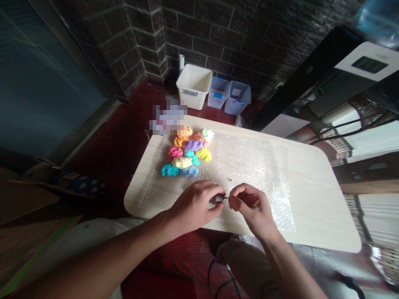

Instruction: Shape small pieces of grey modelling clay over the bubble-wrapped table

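Observation:
My left hand (196,204) and my right hand (251,204) meet over the near middle of a light wooden table (311,195). Both are pinched on a small dark grey lump (218,199) held between their fingertips. It hangs just above a sheet of bubble wrap (249,166) spread over the tabletop. A tiny dark speck (230,180) lies on the wrap just beyond my hands. Farther off, at the table's far left, sits a cluster of several coloured clay lumps (187,151): blue, yellow, pink, purple, orange, teal and white.
On the red floor beyond the table stand a white bin (193,85) and two clear plastic boxes (230,96) against a dark brick wall. A glass door is at left. Cardboard (21,195) lies at near left. Wicker furniture (370,133) stands at right. A cable (218,278) runs below.

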Motion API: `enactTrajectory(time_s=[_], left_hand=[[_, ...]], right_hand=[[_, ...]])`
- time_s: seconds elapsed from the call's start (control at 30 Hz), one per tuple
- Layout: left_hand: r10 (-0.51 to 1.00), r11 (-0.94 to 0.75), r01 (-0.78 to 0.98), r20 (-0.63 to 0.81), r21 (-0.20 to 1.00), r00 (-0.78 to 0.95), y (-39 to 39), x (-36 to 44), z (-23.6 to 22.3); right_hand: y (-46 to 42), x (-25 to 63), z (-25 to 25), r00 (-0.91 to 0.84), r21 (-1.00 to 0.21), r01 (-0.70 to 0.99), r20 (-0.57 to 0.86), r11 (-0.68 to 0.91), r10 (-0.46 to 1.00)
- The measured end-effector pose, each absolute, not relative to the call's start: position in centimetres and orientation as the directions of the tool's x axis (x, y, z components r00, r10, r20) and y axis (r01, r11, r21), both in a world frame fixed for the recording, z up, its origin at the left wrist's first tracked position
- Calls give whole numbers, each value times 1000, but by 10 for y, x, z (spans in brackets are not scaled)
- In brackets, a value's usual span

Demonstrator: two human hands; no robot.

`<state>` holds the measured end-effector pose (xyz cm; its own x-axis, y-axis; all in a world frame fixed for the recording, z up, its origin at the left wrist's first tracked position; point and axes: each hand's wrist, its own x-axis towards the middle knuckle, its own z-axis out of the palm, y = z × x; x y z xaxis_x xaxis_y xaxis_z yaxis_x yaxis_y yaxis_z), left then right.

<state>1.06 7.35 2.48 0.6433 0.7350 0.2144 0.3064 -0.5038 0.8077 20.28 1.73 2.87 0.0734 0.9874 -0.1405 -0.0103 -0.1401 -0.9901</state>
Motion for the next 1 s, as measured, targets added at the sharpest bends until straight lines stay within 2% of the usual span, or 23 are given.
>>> enactTrajectory(time_s=[0.4, 0.63, 0.73, 0.83, 0.9, 1.0], left_hand=[[779, -481, 278, 259, 832, 571, 75, 11, 21], [783, -481, 284, 261, 829, 564, 75, 11, 18], [786, -486, 299, 261, 821, 561, 75, 11, 17], [775, -492, 305, 251, 815, 580, 76, 10, 19], [759, -503, 294, 252, 813, 601, 76, 10, 20], [740, -516, 270, 264, 813, 619, 77, 8, 22]], right_hand=[[16, 203, 22, 47, -998, 41, -54, -56, 997], [16, 202, 26, 65, -991, 44, -121, -124, 991], [18, 204, 29, 95, -984, -71, -168, -162, 981], [22, 211, 30, 218, -958, -241, -210, -156, 953], [25, 216, 30, 302, -951, -280, -215, -129, 929], [28, 220, 27, 316, -955, -275, -201, -113, 927]])
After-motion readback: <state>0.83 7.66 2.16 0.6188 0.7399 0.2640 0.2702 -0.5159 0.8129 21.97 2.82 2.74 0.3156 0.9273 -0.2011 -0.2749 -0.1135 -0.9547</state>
